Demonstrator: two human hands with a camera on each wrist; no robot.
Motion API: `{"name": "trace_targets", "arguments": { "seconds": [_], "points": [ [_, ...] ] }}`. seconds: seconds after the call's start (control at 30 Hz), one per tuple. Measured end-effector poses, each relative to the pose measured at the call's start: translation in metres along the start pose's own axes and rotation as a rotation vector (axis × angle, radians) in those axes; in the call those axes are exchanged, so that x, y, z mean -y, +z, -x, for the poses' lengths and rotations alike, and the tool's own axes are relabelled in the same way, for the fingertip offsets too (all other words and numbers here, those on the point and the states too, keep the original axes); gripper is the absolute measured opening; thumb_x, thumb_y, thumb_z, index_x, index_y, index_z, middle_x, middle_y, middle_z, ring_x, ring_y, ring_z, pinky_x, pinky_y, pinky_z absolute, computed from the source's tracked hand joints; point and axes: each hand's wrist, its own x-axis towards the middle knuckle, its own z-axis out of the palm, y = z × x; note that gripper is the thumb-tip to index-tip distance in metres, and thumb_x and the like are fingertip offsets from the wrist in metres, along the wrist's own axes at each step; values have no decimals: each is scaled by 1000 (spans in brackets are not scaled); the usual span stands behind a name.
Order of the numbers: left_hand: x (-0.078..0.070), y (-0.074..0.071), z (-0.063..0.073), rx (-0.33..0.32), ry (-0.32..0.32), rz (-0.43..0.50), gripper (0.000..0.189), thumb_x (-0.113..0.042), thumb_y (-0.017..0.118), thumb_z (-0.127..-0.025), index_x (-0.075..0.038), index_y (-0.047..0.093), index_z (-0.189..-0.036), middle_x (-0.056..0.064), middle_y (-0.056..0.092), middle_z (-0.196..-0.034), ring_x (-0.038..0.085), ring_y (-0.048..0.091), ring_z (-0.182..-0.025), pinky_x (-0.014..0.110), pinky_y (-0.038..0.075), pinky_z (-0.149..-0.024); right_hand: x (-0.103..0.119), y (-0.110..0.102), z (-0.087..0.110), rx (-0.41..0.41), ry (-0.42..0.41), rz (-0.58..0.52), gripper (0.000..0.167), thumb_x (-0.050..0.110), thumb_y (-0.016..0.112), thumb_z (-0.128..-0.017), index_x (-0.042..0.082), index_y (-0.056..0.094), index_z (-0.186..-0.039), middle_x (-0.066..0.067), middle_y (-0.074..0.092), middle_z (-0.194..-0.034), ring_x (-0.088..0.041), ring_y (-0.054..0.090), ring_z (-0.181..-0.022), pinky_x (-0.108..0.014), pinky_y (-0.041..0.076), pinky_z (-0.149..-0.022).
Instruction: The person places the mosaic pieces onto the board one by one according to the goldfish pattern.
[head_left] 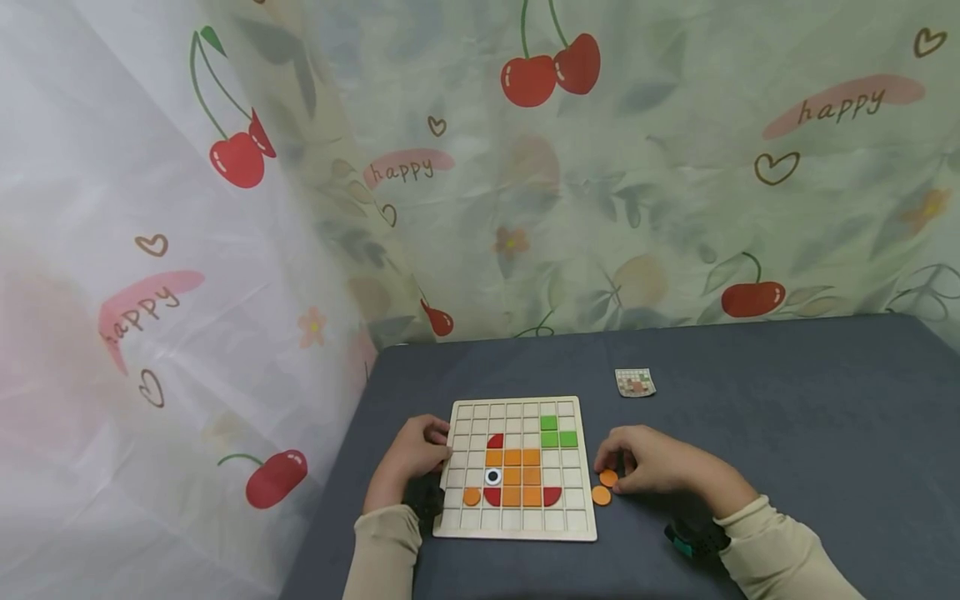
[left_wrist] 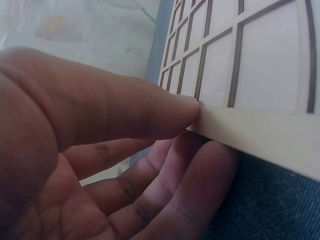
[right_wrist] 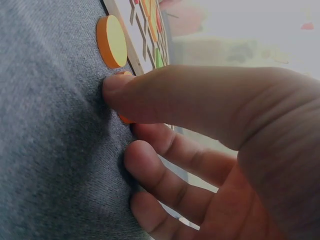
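A pale wooden grid board (head_left: 514, 525) lies on the table, set with orange squares (head_left: 512, 476), green squares (head_left: 550, 438), red rounded pieces (head_left: 552, 497), an eye piece (head_left: 492, 477) and one orange disc (head_left: 471, 497). At its left edge my left hand (head_left: 411, 450) grips the rim, thumb against the top and fingers curled below, as the left wrist view shows. Beside the right edge, my right hand (head_left: 652, 462) pinches an orange disc (head_left: 608, 477) at the tabletop; thumb and fingers partly cover it. A second orange disc (right_wrist: 112, 42) lies close by, touched by neither hand.
A small printed picture card (head_left: 635, 382) lies behind the board to the right. Dark grey cloth covers the table (head_left: 810, 417). Curtains with cherries and "happy" lettering (head_left: 637, 208) hang behind and along the left side.
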Motion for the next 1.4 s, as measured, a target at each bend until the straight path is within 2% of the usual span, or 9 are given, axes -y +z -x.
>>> {"name": "trace_targets", "arguments": {
  "seconds": [0.5,1.03,1.17,1.4],
  "points": [
    [1,0,-1,0,10,4,37,0,75,-91,3,67,-127,17,67,-103,24,67,-82,38,63,-69,4,0,1,-6,-14,27,20,8,85,-87,13,77,-105,-2,66,-100,-8,55,-76,-25,50,-66],
    [0,0,0,-1,0,11,38,0,74,-90,3,67,-128,16,67,-103,23,67,-82,38,63,-69,4,-3,0,-10,16,34,19,12,85,-88,15,77,-105,0,66,-101,-10,56,-76,-26,50,-65],
    [-1,0,0,0,15,3,38,1,74,-90,3,67,-128,16,67,-103,23,67,-82,38,63,-68,4,-3,0,-39,7,43,17,17,85,-90,16,78,-106,-1,65,-101,-9,56,-75,-25,50,-65],
    [-2,1,2,-5,11,-3,35,2,73,-91,4,68,-125,16,66,-102,23,67,-82,37,62,-68,12,2,-8,-109,-68,95,20,21,82,-94,13,76,-111,1,67,-105,-5,56,-77,-25,52,-68]
  ]
}}
